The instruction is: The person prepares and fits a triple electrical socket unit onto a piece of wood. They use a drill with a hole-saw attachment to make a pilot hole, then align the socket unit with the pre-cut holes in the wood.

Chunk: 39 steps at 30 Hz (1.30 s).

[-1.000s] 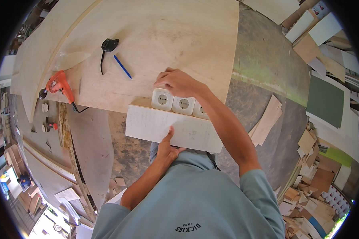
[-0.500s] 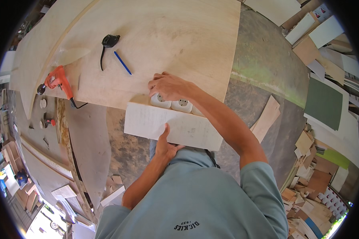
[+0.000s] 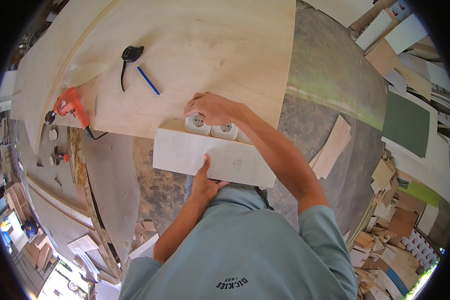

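A long white wooden box (image 3: 185, 154) is held against my front at the near edge of the plywood sheet. White power sockets (image 3: 225, 131) sit side by side along its upper side. My left hand (image 3: 205, 186) grips the box's near edge, its thumb on the pale face and the other fingers underneath. Over the leftmost socket is my right hand (image 3: 212, 108), its fingers curled down at the socket's far left corner. The fingertips are hidden, so what they pinch cannot be seen.
On the plywood sheet (image 3: 210, 45) lie a black tape measure (image 3: 132, 53) and a blue pen (image 3: 148, 80). An orange-red power drill (image 3: 72, 106) rests near its left edge. Thin wood strips (image 3: 331, 146) lie to the right, and wood offcuts (image 3: 392, 240) are piled at the far right.
The view has shifted slightly, so most things sit a little further left. Both hands keep nearly the same places on the box and at the leftmost socket.
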Each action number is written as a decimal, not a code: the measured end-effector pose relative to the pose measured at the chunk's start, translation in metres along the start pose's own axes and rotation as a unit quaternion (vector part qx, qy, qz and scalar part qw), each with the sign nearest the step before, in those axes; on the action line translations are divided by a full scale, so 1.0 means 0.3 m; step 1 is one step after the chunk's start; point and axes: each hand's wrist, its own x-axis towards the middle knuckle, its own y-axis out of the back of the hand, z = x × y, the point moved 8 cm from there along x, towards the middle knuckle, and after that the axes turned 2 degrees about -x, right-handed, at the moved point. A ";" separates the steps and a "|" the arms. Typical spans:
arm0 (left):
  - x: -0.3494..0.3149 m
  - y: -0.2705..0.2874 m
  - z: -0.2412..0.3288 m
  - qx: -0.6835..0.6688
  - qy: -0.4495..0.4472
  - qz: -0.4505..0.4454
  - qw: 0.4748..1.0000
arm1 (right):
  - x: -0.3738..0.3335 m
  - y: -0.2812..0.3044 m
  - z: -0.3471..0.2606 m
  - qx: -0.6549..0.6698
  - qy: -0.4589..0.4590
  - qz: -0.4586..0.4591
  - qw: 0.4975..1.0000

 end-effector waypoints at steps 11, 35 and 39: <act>-0.010 -0.001 0.006 0.028 0.019 0.012 0.999 | -0.343 0.143 0.048 -0.042 -0.146 0.157 0.976; -0.016 -0.004 0.021 0.025 0.031 -0.013 0.999 | -0.680 0.100 0.010 -0.114 -0.276 0.249 0.921; 0.006 0.006 0.007 0.016 0.036 -0.035 0.999 | -0.763 0.064 0.040 -0.049 -0.345 0.232 0.908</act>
